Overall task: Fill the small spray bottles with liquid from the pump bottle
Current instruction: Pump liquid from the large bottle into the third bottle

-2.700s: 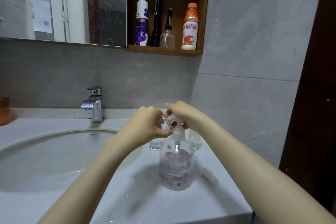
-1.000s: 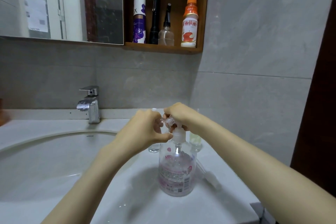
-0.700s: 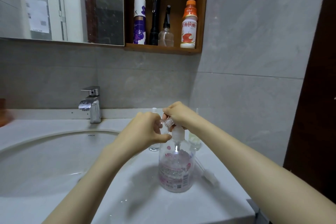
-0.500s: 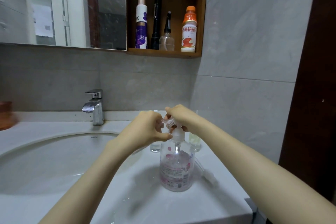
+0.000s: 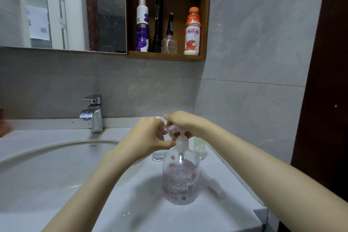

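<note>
A white counter [image 5: 135, 205] holds the pump bottle [image 5: 180, 181], bottom middle. The left hand [image 5: 147, 138] pinches a small spray bottle [image 5: 171, 129]; the right hand [image 5: 186, 121] grips its pump top.

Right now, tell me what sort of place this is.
Most likely a home bathroom: a chrome faucet stands at a white basin, a mirror hangs above, and a wooden shelf holds bottles.

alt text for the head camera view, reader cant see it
Two hands fill a small spray bottle at a clear pump bottle on a white sink counter: the left hand holds it to the spout, the right hand grips the pump bottle's top.
</note>
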`<state>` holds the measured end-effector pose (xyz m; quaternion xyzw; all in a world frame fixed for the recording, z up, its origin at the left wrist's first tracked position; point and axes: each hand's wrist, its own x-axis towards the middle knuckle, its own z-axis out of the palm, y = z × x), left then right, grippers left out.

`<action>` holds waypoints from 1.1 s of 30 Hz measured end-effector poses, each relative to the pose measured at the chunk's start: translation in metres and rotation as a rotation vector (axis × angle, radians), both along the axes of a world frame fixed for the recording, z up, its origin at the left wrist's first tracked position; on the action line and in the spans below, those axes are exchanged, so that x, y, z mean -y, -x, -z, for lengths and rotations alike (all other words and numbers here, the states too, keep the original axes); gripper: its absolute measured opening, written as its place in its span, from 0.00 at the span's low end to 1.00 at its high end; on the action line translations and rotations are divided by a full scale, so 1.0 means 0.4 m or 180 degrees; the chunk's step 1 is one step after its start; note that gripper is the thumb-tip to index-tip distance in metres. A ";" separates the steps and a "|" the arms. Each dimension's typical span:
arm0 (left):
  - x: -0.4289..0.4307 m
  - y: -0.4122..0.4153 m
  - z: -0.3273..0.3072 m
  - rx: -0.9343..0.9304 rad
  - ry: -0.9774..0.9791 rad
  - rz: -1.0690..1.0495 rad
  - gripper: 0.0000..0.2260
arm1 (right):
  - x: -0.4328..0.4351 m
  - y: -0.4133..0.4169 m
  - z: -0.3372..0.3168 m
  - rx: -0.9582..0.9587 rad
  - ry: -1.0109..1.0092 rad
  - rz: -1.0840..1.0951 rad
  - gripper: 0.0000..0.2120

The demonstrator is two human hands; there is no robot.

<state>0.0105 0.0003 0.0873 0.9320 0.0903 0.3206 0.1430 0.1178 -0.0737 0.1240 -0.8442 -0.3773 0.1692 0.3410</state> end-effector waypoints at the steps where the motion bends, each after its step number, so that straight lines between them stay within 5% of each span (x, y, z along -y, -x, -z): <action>1: -0.001 0.001 0.003 0.0021 0.0012 0.0038 0.13 | 0.001 -0.001 0.001 -0.0008 0.0007 -0.0053 0.18; 11: -0.011 -0.012 0.037 -0.0036 0.0019 0.0042 0.15 | -0.005 -0.015 0.032 0.0596 0.0044 -0.0248 0.17; 21: -0.008 0.000 0.033 0.0129 0.0145 0.0269 0.16 | 0.008 -0.004 0.025 0.0024 -0.0329 -0.0020 0.16; 33: -0.027 -0.009 0.047 0.0622 0.0181 0.0616 0.15 | -0.013 -0.005 -0.001 0.0393 0.0175 -0.0001 0.16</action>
